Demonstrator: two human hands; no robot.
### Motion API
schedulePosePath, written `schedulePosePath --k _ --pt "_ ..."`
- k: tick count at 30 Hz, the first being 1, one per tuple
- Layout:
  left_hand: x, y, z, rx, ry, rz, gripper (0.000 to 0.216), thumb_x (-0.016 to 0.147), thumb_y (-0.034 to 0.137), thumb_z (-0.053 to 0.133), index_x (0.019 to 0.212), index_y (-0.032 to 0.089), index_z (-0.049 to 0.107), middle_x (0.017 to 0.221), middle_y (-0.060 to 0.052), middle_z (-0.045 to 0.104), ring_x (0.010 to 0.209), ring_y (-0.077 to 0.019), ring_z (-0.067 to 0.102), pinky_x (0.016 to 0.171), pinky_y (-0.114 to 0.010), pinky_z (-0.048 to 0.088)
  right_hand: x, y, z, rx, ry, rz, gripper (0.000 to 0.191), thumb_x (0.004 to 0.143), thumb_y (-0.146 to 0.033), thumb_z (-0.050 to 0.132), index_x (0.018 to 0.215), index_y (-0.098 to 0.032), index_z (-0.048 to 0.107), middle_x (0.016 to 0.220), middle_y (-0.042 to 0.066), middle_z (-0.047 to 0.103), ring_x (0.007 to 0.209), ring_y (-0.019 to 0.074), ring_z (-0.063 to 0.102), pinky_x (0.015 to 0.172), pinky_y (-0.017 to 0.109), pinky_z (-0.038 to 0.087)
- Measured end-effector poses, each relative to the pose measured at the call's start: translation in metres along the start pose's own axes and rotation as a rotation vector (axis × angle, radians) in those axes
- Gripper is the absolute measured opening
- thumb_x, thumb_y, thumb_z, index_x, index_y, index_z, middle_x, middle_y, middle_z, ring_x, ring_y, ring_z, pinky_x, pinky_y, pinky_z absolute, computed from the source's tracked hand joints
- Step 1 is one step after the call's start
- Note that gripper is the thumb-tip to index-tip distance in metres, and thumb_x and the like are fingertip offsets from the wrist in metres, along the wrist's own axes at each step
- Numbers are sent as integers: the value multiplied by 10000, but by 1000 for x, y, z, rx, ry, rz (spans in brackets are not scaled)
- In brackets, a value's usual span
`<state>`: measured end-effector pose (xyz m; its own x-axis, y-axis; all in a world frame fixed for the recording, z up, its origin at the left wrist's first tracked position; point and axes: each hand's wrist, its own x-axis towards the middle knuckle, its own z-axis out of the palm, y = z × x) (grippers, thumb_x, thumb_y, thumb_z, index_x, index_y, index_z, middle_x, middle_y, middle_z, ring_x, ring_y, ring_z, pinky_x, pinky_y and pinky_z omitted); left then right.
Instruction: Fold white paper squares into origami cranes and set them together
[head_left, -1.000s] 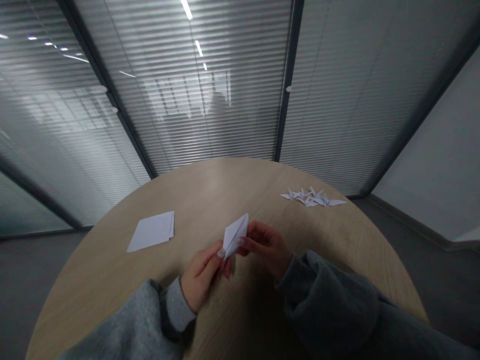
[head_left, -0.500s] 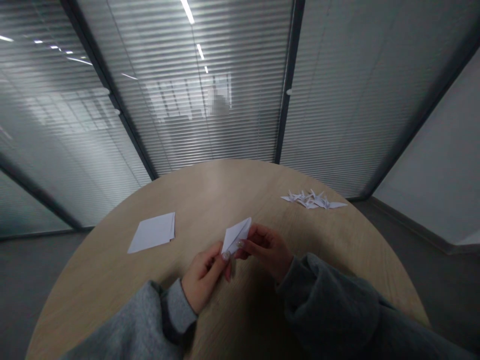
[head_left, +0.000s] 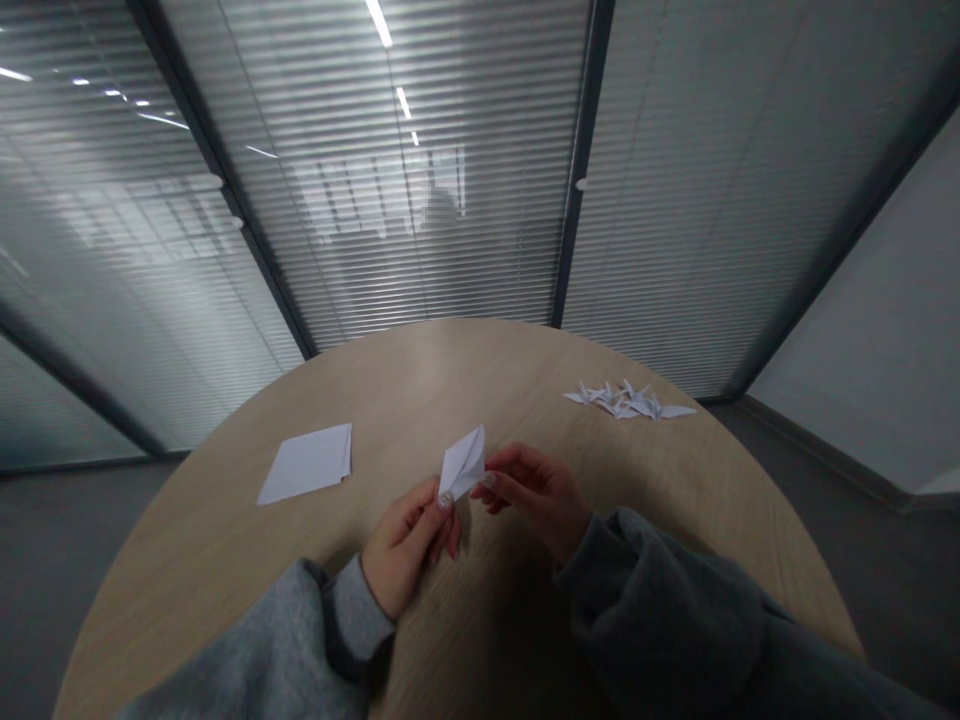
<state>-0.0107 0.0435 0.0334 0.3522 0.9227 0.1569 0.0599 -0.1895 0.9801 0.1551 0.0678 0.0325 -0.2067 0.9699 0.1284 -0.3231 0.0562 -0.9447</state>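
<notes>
Compared with the frame half a second ago, the folded paper (head_left: pixel 460 466) has swung a little leftward, and our right hand's fingers have slid out from its face to its right edge. From the head view, our left hand (head_left: pixel 405 545) pinches the paper's lower end between thumb and fingers, while the fingers of our right hand (head_left: pixel 541 497) are drawn together, pinching a loose part at its right edge. This paper is held up in front of us, above the wooden surface (head_left: pixel 450 375), between the flat sheets (head_left: pixel 309 464) on our left and the paper figures (head_left: pixel 637 403) farther off on our right. We judge the folding to be partway: the piece is down to a narrow, creased shape but lacks the pointed tips of the figures, which look finished. The sheets beside it lie unfolded. We cannot count the figures, since they overlap, nor the sheets. Our fingertips behind the paper are hidden, its underside too. Deep shadow blurs our right sleeve (head_left: pixel 664 610), and the bottom of the picture cuts off both forearms.
</notes>
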Motion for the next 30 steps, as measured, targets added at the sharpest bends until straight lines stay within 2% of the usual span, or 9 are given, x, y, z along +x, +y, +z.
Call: schedulePosePath --k 5,13,16,21,30 --pt "-2 -1 -1 56 -11 12 419 876 540 413 737 160 520 525 34 487 433 -94 338 434 -231 265 -1 -1 -1 -50 16 -20 353 602 -474 758 613 -166 585 598 -1 674 503 87 568 511 230 477" --pt "-4 -1 -2 144 4 45 386 904 471 392 719 164 534 549 26 496 476 -109 384 494 -242 305 0 1 -2 -45 3 -6 354 592 -472 763 618 -163 592 598 2 674 511 91 577 507 225 479" --pt "-3 1 -3 174 14 73 386 905 449 400 668 169 519 547 22 496 504 -117 411 534 -248 328 -1 0 -1 -22 -9 8 345 591 -457 770 645 -168 590 607 -1 679 519 91 585 503 218 482" --pt "-3 5 -3 188 -2 101 349 912 426 392 746 163 550 533 23 517 511 -128 442 571 -257 350 0 -1 1 38 -25 54 394 511 -449 813 720 -171 628 602 -23 667 528 89 599 471 193 476" --pt "-4 7 -3 198 -37 111 372 905 458 391 760 159 559 520 21 521 487 -125 450 532 -246 351 2 -2 2 12 -5 78 387 491 -470 810 565 -163 586 527 -17 660 471 85 585 468 204 463"
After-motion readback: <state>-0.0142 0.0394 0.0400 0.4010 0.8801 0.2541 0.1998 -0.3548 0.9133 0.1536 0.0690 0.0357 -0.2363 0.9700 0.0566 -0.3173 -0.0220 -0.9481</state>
